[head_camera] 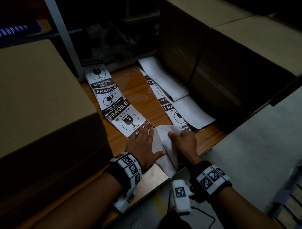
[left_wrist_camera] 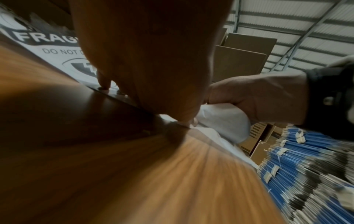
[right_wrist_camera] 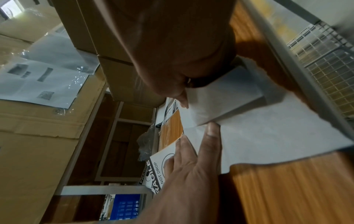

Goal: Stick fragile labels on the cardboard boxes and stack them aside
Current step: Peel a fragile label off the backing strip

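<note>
Two hands work a white sheet [head_camera: 163,140] on a table [head_camera: 136,90].
Left hand [head_camera: 142,147] presses flat, fingers straight; right hand [head_camera: 183,144] pinches the sheet. Pulling hard could tear it.

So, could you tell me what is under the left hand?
The left hand presses flat on a fragile label and white backing paper on the wooden table. The label's lower text is mostly covered.
</note>
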Action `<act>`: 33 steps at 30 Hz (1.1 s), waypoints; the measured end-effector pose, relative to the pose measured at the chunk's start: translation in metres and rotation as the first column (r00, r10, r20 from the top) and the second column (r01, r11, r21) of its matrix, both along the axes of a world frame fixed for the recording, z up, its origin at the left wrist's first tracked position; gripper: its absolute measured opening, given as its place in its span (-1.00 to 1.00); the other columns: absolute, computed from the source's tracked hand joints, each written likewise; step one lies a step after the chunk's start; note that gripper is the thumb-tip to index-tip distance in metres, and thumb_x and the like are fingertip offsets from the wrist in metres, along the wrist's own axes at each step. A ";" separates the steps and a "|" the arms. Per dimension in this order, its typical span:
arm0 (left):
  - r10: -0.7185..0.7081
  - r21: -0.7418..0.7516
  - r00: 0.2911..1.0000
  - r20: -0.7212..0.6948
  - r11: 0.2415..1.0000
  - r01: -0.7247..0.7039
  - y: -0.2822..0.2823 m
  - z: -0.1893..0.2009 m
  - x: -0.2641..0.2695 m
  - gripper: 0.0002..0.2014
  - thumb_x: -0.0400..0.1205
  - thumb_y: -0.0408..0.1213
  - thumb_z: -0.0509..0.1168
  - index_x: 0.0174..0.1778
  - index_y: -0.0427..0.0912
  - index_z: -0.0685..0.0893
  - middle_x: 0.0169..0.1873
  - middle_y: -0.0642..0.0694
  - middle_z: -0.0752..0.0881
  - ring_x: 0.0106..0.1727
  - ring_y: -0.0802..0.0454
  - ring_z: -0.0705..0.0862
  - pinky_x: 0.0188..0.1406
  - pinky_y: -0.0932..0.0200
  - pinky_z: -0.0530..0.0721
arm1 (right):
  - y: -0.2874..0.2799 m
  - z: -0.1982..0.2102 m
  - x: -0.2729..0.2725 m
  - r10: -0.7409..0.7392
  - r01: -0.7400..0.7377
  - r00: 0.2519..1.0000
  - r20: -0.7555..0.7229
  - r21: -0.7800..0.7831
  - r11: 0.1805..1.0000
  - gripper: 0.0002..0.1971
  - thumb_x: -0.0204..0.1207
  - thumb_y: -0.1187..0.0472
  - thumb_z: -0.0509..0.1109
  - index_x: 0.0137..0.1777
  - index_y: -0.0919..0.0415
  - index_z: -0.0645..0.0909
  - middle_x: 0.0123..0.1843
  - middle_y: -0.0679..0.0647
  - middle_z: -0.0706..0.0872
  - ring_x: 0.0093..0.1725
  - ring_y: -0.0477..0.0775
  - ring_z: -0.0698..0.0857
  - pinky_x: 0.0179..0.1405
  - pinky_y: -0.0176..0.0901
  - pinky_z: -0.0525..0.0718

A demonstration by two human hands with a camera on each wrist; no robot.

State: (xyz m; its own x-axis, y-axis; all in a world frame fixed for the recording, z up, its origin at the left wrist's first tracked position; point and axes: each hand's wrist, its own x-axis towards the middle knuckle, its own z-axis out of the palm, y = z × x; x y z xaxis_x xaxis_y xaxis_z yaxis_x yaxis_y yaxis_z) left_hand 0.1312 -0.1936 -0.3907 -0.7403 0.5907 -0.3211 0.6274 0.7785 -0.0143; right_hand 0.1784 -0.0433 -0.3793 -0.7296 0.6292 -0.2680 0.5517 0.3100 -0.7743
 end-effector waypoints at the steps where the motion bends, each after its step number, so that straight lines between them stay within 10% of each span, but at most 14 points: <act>1: 0.001 -0.001 1.000 0.005 1.000 -0.001 0.000 0.000 0.000 -0.02 0.59 0.47 -0.26 0.70 -0.23 -0.26 0.68 -0.24 -0.33 0.72 -0.14 -0.26 0.67 -0.10 -0.17 | 0.000 0.001 0.001 -0.004 0.004 1.000 -0.003 -0.001 1.000 -0.69 0.57 0.06 0.44 -0.12 0.36 0.67 -0.25 0.05 0.58 -0.17 0.04 0.57 -0.39 -0.26 0.37; 19: 0.004 -0.034 0.999 0.032 0.999 -0.003 0.000 -0.003 -0.003 0.01 0.54 0.51 -0.33 0.69 -0.22 -0.31 0.67 -0.23 -0.37 0.71 -0.16 -0.27 0.68 -0.12 -0.14 | -0.002 0.000 0.019 -0.293 0.269 0.950 -0.111 -0.194 0.943 -0.65 0.58 0.15 0.45 -0.41 0.25 0.52 -0.39 0.13 0.62 -0.28 0.19 0.67 -0.15 0.08 0.70; 28: 0.001 -0.043 0.999 0.043 0.999 0.001 0.000 -0.003 -0.004 0.00 0.56 0.49 -0.30 0.70 -0.22 -0.31 0.67 -0.24 -0.37 0.72 -0.15 -0.26 0.66 -0.12 -0.15 | -0.005 -0.002 0.035 -0.451 0.382 0.870 -0.197 -0.308 0.872 -0.85 0.60 0.20 0.44 -0.10 0.30 0.67 -0.11 0.12 0.76 -0.09 0.12 0.73 -0.10 -0.15 0.65; 33: 0.009 -0.052 0.998 0.057 0.999 -0.006 0.000 -0.002 -0.003 0.00 0.56 0.49 -0.29 0.69 -0.23 -0.32 0.67 -0.23 -0.38 0.72 -0.17 -0.25 0.65 -0.13 -0.14 | 0.000 -0.001 0.048 -0.536 0.462 0.814 -0.223 -0.310 0.831 -0.83 0.61 0.21 0.43 -0.18 0.27 0.61 -0.28 0.01 0.65 -0.27 -0.01 0.64 -0.38 -0.33 0.57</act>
State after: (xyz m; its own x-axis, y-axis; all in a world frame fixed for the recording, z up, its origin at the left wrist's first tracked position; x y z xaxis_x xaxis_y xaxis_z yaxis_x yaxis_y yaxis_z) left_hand 0.1279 -0.1933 -0.3924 -0.7242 0.5664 -0.3932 0.6223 0.7826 -0.0187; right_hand 0.2267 -0.0436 -0.3799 -0.3974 0.8739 -0.2800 0.3208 -0.1536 -0.9346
